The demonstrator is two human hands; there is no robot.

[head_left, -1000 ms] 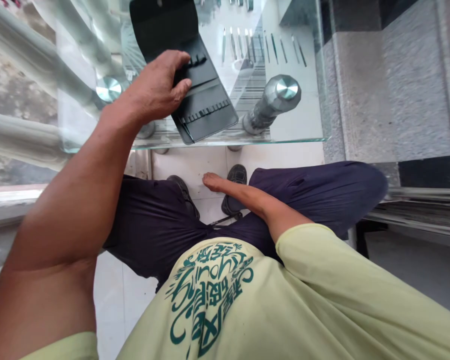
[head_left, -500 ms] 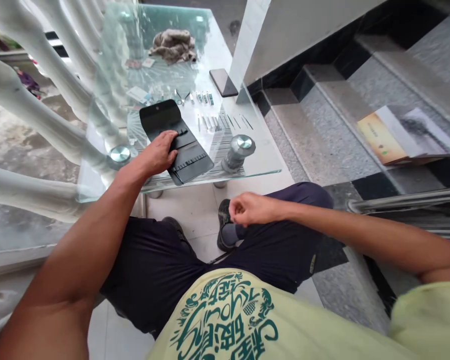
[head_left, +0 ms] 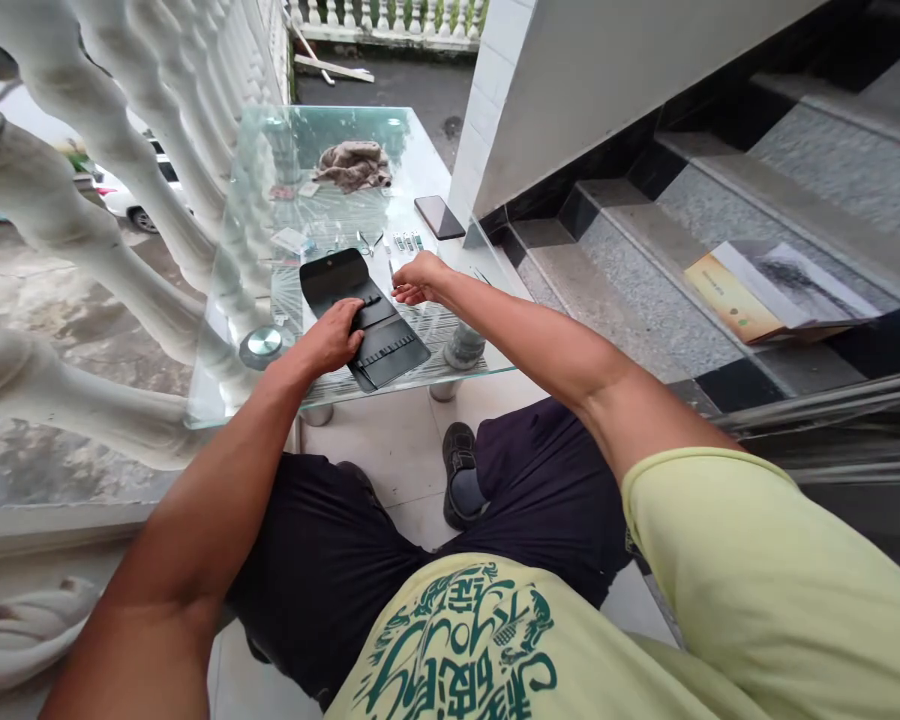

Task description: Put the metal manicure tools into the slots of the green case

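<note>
A black manicure case point(head_left: 381, 335) lies unfolded on the glass table point(head_left: 412, 130), its rows of elastic loops facing up. Across its left edge rests my left hand point(head_left: 336, 335), thumb and fingers closed on it. My right hand point(head_left: 422, 278) reaches over the table just right of the case. Its fingertips are pinched at a slim metal tool point(head_left: 391, 272), partly hidden by the hand. Behind it are several nail clippers point(head_left: 408, 242) in a row and a pair of cuticle nippers point(head_left: 370, 243). My right hand and forearm cover most of the other slim tools.
A smartphone point(head_left: 439, 217) lies near the table's right edge, a crumpled cloth point(head_left: 354, 165) farther back. Glass-top supports point(head_left: 465, 346) stand near the front edge. White balusters point(head_left: 165, 190) line the left. Stone steps point(head_left: 630, 240) rise at right, with an open box point(head_left: 780, 290) on one.
My right hand has moved from above my knee forward to the slim tools on the table. My left hand stays on the case. The view has tilted up.
</note>
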